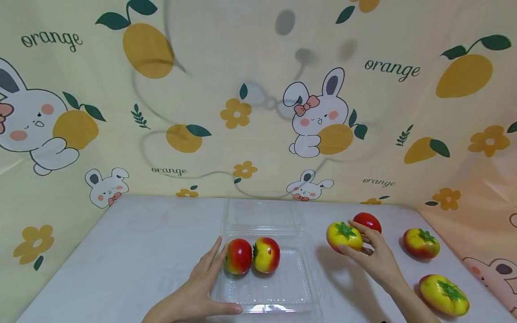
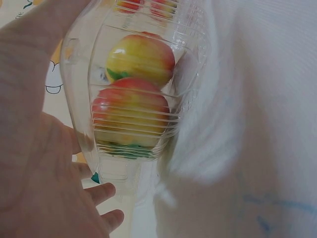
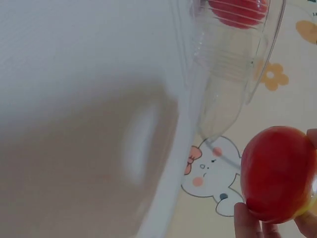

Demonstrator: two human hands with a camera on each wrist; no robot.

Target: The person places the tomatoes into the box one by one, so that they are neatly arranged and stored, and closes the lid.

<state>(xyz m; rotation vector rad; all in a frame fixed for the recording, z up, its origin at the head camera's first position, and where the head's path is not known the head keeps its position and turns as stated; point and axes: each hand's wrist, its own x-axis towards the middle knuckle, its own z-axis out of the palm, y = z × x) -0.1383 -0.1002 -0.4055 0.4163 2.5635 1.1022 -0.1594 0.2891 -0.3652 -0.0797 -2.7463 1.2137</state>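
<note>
My right hand pinches a yellow-and-red tomato with a green leafy top, between thumb and fingers. It is held up off the table, right of a clear plastic clamshell box, its shadow falling below. The right wrist view shows the red underside of this tomato. Two more tomatoes, one red and yellow and one beside it, lie in the left back part of the box. My left hand rests along the box's left side, fingers straight and spread, thumb at its front edge.
The box's lid lies folded back toward the printed cloth backdrop. Behind my right hand sits a red tomato. Two others, an upper one and a nearer one, lie along the right of the white table.
</note>
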